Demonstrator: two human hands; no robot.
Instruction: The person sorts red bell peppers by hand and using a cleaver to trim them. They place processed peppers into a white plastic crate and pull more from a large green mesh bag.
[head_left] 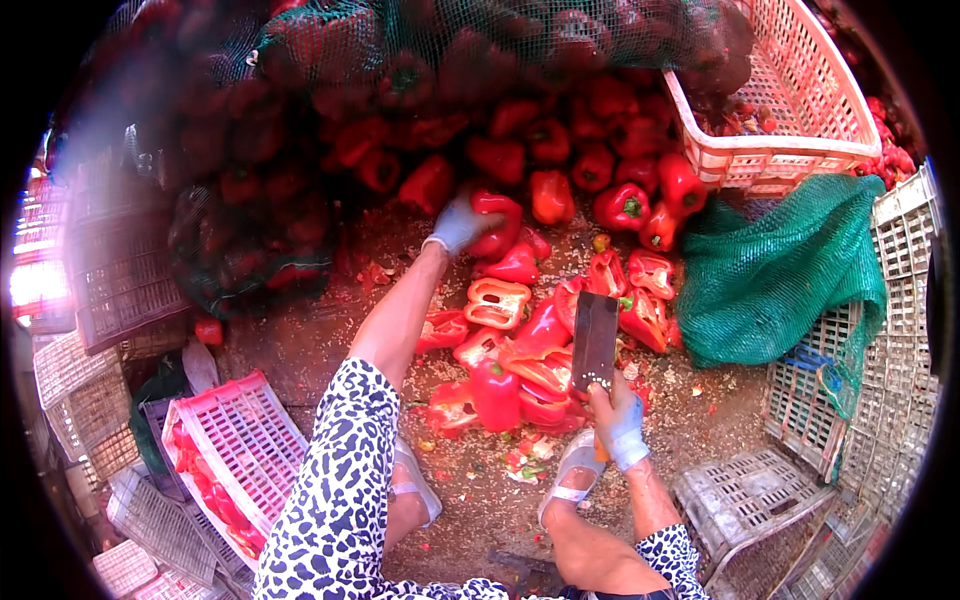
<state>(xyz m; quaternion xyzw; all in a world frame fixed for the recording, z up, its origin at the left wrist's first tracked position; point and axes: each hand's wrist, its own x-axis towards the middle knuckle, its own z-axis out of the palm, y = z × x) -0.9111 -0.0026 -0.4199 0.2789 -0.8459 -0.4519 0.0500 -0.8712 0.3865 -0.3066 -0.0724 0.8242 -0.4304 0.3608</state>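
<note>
My left hand (464, 225), in a pale glove, reaches forward and grips a whole red bell pepper (495, 222) at the near side of the pepper heap. In my right hand (620, 420), also gloved, is a cleaver (596, 340) with a dark, wide blade dotted with seeds. The blade points away from me, above a pile of cut red peppers (540, 365). A halved pepper (497, 303) lies cut face up between my two hands. My fingers wrap round the cleaver's handle, which is mostly hidden.
Green mesh sacks of peppers (400, 50) rise at the back. A pink crate (780, 150) stands at back right beside a crumpled green net (780, 270). A tilted pink crate (250, 440) with red pieces is at left. Grey crates (750, 495) flank the right. Seeds litter the floor (480, 540).
</note>
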